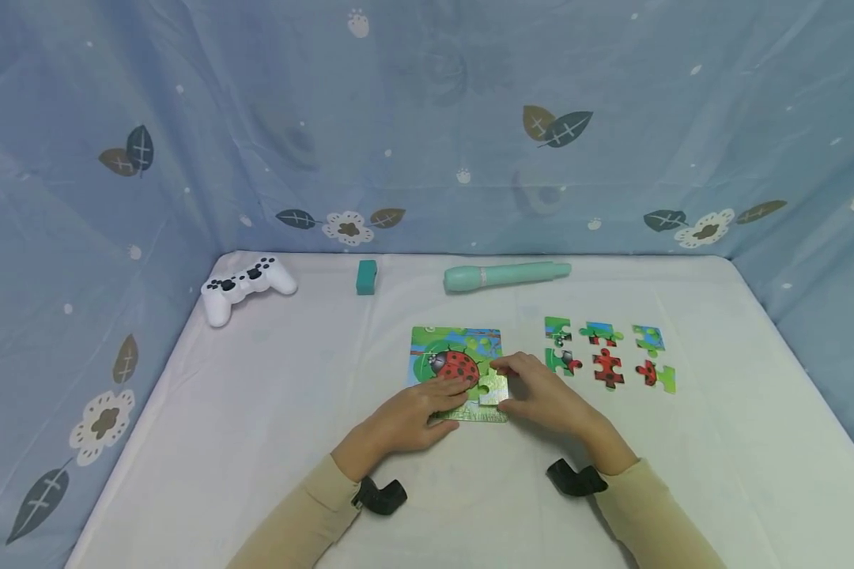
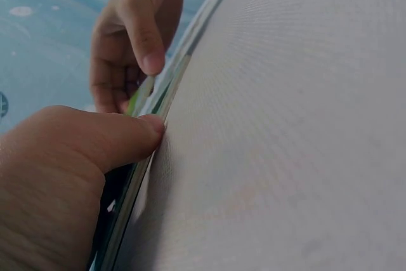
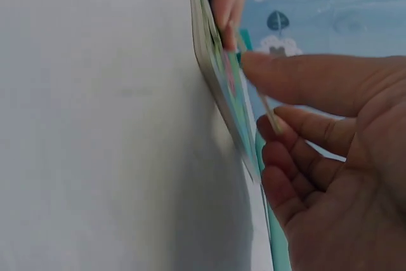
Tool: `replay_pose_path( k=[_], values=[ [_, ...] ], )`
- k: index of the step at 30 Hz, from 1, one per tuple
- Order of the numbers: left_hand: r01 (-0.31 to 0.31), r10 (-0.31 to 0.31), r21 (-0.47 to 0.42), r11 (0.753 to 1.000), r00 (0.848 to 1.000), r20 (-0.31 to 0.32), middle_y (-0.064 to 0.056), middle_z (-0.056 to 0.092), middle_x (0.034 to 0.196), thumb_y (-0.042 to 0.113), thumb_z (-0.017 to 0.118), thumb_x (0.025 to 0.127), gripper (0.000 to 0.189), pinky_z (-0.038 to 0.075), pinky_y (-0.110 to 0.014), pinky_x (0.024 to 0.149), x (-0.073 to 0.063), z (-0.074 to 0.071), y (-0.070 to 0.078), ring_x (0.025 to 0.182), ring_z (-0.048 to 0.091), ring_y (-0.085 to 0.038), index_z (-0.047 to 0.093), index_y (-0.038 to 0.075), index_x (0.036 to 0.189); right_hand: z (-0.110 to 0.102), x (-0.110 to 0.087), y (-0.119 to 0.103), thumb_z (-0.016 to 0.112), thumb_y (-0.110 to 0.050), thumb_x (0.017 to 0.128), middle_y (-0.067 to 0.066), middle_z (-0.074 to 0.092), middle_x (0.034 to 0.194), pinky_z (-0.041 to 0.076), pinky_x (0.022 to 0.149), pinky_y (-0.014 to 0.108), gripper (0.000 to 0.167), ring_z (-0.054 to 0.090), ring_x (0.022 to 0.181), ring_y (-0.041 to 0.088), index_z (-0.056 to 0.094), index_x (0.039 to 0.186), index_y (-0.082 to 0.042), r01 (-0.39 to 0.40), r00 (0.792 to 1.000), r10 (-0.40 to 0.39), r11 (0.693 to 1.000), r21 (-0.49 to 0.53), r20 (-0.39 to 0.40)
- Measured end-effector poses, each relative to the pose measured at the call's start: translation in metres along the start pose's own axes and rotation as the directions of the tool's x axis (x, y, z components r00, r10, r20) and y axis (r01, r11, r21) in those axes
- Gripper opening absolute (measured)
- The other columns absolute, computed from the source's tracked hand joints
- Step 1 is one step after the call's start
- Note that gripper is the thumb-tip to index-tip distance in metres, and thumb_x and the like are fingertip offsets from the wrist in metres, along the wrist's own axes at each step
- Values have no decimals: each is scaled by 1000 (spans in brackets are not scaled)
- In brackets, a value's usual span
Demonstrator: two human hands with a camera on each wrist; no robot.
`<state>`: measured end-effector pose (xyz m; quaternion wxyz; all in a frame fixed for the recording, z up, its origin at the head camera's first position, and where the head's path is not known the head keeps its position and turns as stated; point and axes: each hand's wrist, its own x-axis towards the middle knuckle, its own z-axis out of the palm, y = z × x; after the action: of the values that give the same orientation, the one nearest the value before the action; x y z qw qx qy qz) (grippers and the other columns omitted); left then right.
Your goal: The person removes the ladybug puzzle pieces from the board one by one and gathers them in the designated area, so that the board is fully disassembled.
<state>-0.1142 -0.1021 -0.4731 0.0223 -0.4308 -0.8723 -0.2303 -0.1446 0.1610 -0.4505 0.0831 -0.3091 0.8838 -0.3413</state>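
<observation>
Head view: left hand [image 1: 411, 416] spread on the board [image 1: 434, 344], our right hand [image 1: 545, 396] pinches a piece [image 1: 495, 390] over the board's near-right corner. Probably fitting; next needs alignment.

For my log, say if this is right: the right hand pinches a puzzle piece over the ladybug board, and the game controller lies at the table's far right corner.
Wrong corner: the head view shows the game controller at the table's far left. The right hand does pinch a puzzle piece over the ladybug board.
</observation>
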Motion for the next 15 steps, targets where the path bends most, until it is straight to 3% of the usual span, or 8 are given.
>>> replay_pose_path(
  k=[8,15],
  values=[
    [25,-24,-8,1000,999,30,-3,47,144,28,59,94,44,35,-33,113,1,-1,0,134,44,-18,56,6,132,-15,-4,10,74,-16,82,8,58,123,49,95,48,55,56,113,27,51,131,-6,-35,999,35,998,60,-3],
    [12,-12,8,1000,1000,18,-3,48,143,29,59,94,44,34,-31,113,0,1,0,133,44,-17,57,6,131,-32,-21,21,74,-18,82,9,59,122,49,93,47,55,56,111,27,52,131,-7,-59,998,60,997,46,-27]
  ],
)
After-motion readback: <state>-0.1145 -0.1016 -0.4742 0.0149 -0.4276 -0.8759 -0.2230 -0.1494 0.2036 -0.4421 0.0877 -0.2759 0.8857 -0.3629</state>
